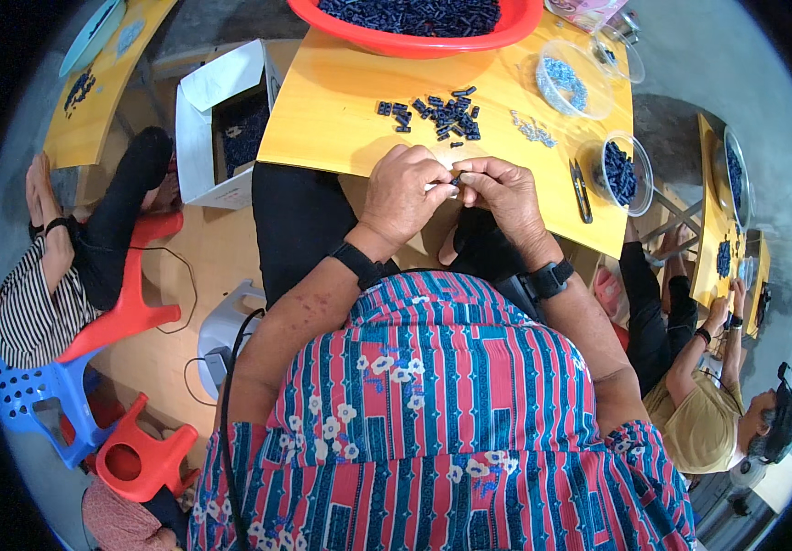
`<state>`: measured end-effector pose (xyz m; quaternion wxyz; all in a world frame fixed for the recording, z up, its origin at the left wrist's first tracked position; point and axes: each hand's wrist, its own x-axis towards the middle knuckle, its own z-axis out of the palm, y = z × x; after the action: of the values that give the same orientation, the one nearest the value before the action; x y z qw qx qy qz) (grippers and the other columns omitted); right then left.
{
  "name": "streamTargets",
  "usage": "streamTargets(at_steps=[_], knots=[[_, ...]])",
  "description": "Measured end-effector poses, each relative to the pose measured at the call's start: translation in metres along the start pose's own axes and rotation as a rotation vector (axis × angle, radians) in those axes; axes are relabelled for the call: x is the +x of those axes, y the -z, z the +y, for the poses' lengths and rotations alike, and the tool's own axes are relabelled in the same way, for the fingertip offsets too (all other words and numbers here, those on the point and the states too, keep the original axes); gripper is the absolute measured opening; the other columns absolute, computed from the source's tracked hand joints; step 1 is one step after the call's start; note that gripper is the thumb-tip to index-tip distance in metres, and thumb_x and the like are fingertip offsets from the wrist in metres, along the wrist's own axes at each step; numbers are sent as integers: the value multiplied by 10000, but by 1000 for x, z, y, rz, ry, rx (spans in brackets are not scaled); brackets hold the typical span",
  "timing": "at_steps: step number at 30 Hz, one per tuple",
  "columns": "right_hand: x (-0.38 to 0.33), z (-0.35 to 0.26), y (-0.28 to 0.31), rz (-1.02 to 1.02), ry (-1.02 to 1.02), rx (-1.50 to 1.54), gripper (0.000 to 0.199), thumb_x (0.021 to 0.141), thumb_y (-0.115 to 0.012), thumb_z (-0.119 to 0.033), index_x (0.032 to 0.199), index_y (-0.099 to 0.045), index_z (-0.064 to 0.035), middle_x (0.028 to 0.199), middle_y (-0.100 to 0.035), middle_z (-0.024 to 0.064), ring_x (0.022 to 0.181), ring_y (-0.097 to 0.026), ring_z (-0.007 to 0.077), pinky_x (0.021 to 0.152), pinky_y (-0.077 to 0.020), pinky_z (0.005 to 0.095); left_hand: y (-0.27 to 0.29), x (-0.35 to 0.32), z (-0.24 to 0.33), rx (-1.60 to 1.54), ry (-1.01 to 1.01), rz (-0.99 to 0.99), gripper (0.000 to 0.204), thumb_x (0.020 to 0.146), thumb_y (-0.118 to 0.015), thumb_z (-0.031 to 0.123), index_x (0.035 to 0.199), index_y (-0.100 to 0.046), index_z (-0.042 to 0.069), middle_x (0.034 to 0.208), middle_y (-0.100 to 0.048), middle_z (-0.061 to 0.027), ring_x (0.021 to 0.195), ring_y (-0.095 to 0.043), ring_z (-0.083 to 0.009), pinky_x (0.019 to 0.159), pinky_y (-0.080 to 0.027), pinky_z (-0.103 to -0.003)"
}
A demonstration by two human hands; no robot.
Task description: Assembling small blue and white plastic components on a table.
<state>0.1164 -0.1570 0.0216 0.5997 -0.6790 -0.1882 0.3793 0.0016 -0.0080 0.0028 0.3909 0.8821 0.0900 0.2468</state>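
Observation:
Just off the table's near edge, my left hand (403, 195) and my right hand (508, 200) meet with their fingertips pinched together. Between them is a small dark plastic piece (457, 179), mostly covered by the fingers. A bit of something white shows at my left fingertips, too small to name. Beyond my hands, a loose pile of similar dark plastic pieces (451, 116) lies on the yellow table (332, 110). Small shiny clear or metallic parts (534, 129) are scattered right of that pile. Dark-handled pliers or snips (582, 193) rest near the right edge.
A red basin (517, 35) heaped with dark pieces stands at the far side. Clear tubs (644, 188) sit along the right. An open white box (196, 147) stands left of the table. Stools (143, 459) and other people (704, 418) are on both sides.

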Motion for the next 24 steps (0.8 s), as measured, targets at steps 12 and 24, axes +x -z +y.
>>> streamTargets(at_steps=[12, 24], knots=[[1, 1, 1, -2, 11, -20, 147, 932, -631, -20, 1038, -706, 49, 786, -690, 63, 670, -620, 101, 639, -519, 233, -3, 0, -3, 16, -15, 15, 103, 703, -777, 137, 753, -693, 106, 770, -620, -50, 801, -585, -280, 728, -480, -397], [2, 2, -1, 9, -4, -41, 141, 932, -617, -8, 1028, -703, 50, 822, -700, 75, 674, -627, 105, 648, -529, 236, -3, -1, -3, 8, -21, 33, 118, 691, -787, 133, 756, -694, 102, 773, -628, -53, 799, -593, -279, 720, -492, -392]])
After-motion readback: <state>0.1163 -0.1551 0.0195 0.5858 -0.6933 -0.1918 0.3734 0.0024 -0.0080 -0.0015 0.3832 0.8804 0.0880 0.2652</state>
